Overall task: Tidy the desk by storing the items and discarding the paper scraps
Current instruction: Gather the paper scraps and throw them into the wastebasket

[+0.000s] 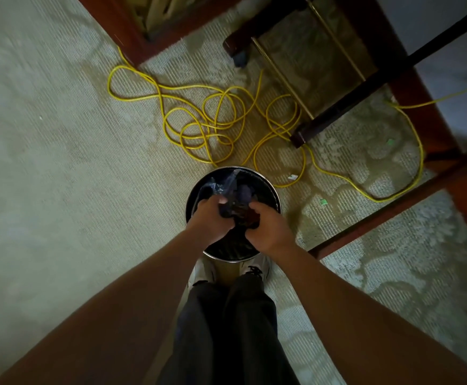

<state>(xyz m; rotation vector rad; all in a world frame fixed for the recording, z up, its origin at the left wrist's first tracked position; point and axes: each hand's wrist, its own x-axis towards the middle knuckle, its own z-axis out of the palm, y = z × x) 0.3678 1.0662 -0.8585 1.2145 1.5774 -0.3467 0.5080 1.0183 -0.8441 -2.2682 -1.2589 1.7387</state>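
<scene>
Dark, crumpled and hard to identify in the dim light, a bundle [233, 211] is gripped between both hands directly above a round metal bin [278, 202]. The left hand [208, 218] curls its fingers around the bundle's left side, thumb on top. The right hand [270, 230] clenches the bundle's right side, knuckles up. Inside the bin is a black plastic liner [222, 184] with more dark, crumpled contents that cannot be made out. The bin stands on pale patterned carpet [60, 162], touching the person's pale shoes [204, 269] at its near edge. Beyond it a yellow cable [199, 129] lies in loose loops. To the right, one white paper scrap [293, 177] and two green scraps [323, 201] lie on the carpet near wooden furniture legs [338, 107].
</scene>
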